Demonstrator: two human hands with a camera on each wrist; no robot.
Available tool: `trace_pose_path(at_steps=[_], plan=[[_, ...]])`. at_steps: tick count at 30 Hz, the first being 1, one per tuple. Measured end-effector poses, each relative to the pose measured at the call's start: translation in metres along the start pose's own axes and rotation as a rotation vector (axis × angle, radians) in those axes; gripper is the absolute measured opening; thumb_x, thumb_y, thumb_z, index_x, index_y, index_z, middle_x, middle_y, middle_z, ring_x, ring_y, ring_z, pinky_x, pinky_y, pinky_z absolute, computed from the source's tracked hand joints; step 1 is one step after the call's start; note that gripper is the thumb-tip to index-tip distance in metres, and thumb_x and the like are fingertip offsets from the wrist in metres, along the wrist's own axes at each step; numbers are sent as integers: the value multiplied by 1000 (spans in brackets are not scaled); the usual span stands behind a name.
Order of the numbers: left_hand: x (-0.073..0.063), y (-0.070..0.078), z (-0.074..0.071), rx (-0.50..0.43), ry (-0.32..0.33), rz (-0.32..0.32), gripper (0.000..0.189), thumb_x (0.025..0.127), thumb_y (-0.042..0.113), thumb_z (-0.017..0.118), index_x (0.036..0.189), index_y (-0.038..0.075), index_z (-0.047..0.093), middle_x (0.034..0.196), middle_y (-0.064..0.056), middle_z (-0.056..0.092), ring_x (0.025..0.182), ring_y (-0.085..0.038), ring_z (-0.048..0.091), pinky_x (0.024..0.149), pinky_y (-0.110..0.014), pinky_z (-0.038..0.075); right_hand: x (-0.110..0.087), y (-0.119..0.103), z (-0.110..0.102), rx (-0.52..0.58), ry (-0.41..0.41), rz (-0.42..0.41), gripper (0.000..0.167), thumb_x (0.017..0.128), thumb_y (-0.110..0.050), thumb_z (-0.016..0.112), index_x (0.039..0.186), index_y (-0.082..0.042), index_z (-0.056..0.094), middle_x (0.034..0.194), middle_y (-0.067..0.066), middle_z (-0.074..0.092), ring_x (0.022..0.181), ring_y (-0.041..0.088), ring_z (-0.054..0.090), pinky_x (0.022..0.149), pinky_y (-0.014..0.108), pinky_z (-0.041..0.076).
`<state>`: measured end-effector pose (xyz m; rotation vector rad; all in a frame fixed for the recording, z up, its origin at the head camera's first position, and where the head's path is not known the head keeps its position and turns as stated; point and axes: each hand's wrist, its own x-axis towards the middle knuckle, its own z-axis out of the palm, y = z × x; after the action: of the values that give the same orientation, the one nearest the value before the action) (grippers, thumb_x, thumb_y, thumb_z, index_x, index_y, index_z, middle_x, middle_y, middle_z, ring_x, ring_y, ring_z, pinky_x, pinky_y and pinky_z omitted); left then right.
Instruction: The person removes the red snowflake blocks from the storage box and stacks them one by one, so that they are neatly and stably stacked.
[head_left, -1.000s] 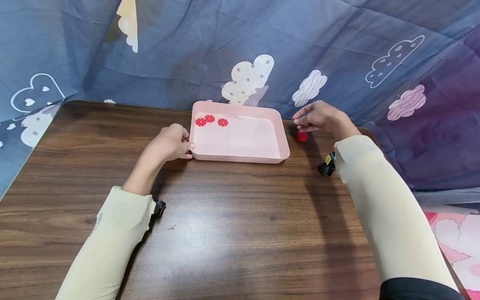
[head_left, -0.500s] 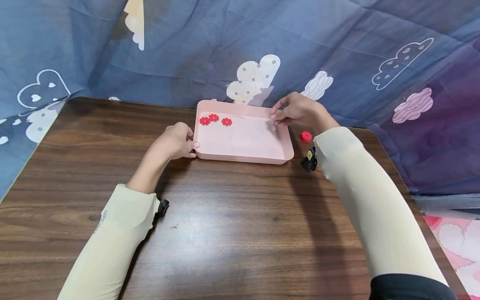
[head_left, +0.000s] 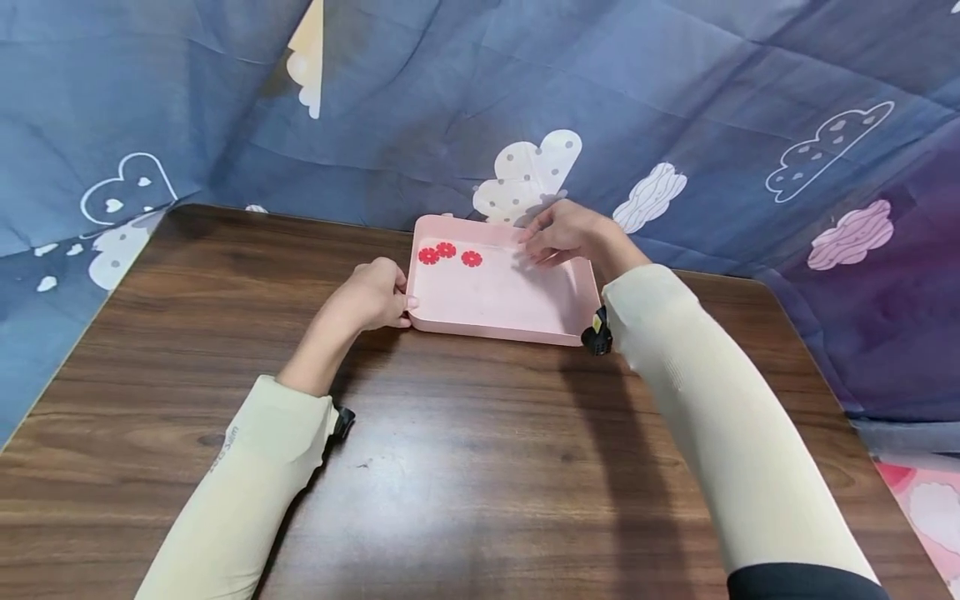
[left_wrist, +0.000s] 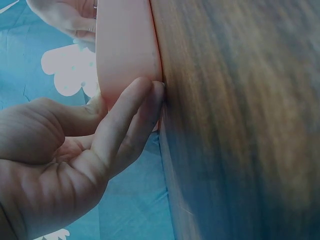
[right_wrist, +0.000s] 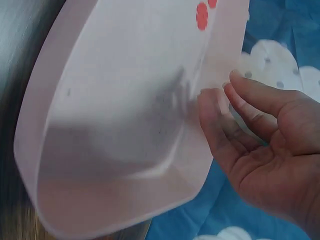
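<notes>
My left hand [head_left: 377, 295] holds the left end of a pink tray [head_left: 495, 332], its thumb at the rim and fingers against the outer wall. The left wrist view shows this hand [left_wrist: 75, 140] gripping the tray wall [left_wrist: 127, 45] by the wood. Three red flower-shaped discs [head_left: 472, 259] lie in the tray's far left part. Over the tray's far right side hovers my right hand [head_left: 566, 233]. In the right wrist view its fingers [right_wrist: 212, 117] are bent and the thumb comes close to them. Any thing between those fingertips is hidden.
The tray stands on a brown wooden table [head_left: 465, 467], near its back edge. A blue cloth with cloud prints [head_left: 390, 108] hangs right behind it. A black wrist camera [head_left: 597, 333] sits by the tray's near right corner.
My right hand has moved left from the red discs on the table to above the tray. Its sleeve now covers the place of those discs. The left hand keeps its hold.
</notes>
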<state>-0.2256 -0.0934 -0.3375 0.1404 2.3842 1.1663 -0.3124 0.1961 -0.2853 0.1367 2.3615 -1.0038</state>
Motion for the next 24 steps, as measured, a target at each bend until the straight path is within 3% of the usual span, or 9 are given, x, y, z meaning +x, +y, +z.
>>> trace_pose_path(at_steps=[5,10,13,18,24], plan=[[1,-2,0,9,9,-1,23,106,4,64,122,-13,64,114,-24,65,75,-11,70,80,-23,70,13,-8,22,-44,-22,-23,32,103,-5,70,131,9,64,80,0,74,77,10,71,82,26,71],[2,-2,0,21,6,2,23,106,5,64,121,-12,63,117,-25,65,78,-12,72,81,-23,70,22,-18,42,-119,-15,-41,32,101,-5,72,131,5,69,107,9,73,92,18,67,101,35,68],[3,-2,1,18,6,5,23,106,4,63,122,-12,63,119,-25,65,79,-12,72,82,-23,70,26,-23,49,-127,-2,-49,31,99,-3,74,129,5,70,115,11,74,97,19,68,107,35,65],[2,0,2,-16,5,11,23,107,1,60,124,-14,61,126,-28,62,85,-16,73,85,-26,70,32,-30,54,-148,-17,-32,28,99,-6,76,125,3,70,106,6,75,95,17,67,100,28,66],[3,-1,1,-17,5,11,24,107,1,60,125,-14,61,123,-27,64,84,-16,72,84,-25,70,38,-35,61,-192,7,-15,18,96,-6,81,108,1,69,83,-1,69,78,11,65,78,18,67]])
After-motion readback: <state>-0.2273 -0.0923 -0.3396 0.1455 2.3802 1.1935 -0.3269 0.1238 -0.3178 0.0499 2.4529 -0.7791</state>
